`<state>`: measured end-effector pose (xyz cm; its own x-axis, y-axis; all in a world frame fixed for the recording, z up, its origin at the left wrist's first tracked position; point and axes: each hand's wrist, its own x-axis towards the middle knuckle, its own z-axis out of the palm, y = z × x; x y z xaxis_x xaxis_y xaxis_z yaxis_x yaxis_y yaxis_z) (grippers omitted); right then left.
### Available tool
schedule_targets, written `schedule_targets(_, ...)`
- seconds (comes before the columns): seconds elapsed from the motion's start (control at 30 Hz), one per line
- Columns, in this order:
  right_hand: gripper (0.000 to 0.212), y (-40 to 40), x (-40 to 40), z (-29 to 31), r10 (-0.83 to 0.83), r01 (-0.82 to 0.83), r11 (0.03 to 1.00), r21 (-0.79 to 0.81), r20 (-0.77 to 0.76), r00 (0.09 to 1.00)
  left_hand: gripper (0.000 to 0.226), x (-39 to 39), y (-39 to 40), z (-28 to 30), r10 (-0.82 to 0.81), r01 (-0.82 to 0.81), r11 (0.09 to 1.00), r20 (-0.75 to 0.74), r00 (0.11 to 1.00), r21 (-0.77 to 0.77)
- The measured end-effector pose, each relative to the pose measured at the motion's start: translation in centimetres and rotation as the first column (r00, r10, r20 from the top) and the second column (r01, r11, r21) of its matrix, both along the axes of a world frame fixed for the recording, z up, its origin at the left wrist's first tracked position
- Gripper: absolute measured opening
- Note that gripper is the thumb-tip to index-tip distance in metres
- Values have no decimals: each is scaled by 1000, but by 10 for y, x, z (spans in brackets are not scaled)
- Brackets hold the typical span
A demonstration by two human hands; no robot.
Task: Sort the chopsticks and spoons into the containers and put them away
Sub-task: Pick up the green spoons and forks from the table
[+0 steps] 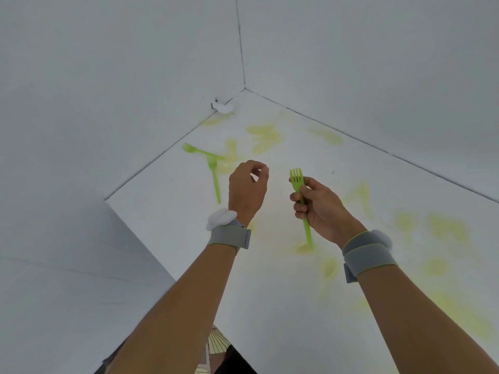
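White tabletop (270,306) boxed in by white walls, corner straight ahead; faint yellow-green smears across the surface, too blurred to identify. No containers, chopsticks or spoons visible in view, only green plastic forks.

Far left of the left hand: two loose forks (213,168) lying on the table near the left wall, crossed and touching, one pointing toward the wall, the other with handle running back toward the person.

Left hand (247,190): raised above the table, palm away from camera, fingers curled with thumb and forefinger nearly pinched. Nothing held that I can see. Grey wrist strap (229,236) below it.

Just right of it, apart, not touching: right hand (317,205) wrapped around a green fork (301,195), upright, tines up, handle end sticking out below the fist. Thumb pressed on the neck under the tines, fingers closed round the mid-handle. Same strap on this wrist.

Handling, my read: thin moulded plastic, very light, slightly flexy, smooth so a bit slippery. Not fragile, though tines could snap if levered. Mid-handle grip as now is fine; for the two on the table, pinch a handle where it lifts off the other one, since flat on the surface they will be fiddly.

Small white object (222,106) in the far corner, unclear what.
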<state>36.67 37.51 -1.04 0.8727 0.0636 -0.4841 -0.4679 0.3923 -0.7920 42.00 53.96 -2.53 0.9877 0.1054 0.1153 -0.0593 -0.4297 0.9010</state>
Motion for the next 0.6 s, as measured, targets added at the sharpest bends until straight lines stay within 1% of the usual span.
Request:
schedule_targets(0.1,31,25,14,-3,-13,13,1000,9,2,1000,12,19,42,-14,187,-181,979,-59,981,98)
schedule_targets(0.2,32,51,33,-8,-10,11,1000,5,-10,1000,19,46,76,-19,285,-253,943,-134,949,217)
schedule_targets(0.37,34,86,69,-16,-36,35,999,-6,-34,999,34,92,109,-29,307,-223,918,-230,924,329)
schedule_targets(0.43,33,101,81,-19,-38,37,999,-10,-34,999,36,103,117,-36,300,-201,917,-264,917,344)
schedule_targets(0.5,33,115,94,-20,-39,38,999,-20,-33,999,31,114,126,-40,290,-187,917,-268,919,352)
schedule_targets(0.57,33,126,104,-21,-44,43,999,-28,-35,998,17,121,132,-43,262,-157,920,-265,928,360)
schedule_targets(0.6,33,135,114,-22,-53,52,998,-30,-38,998,14,129,138,-42,250,-142,922,-274,929,361)
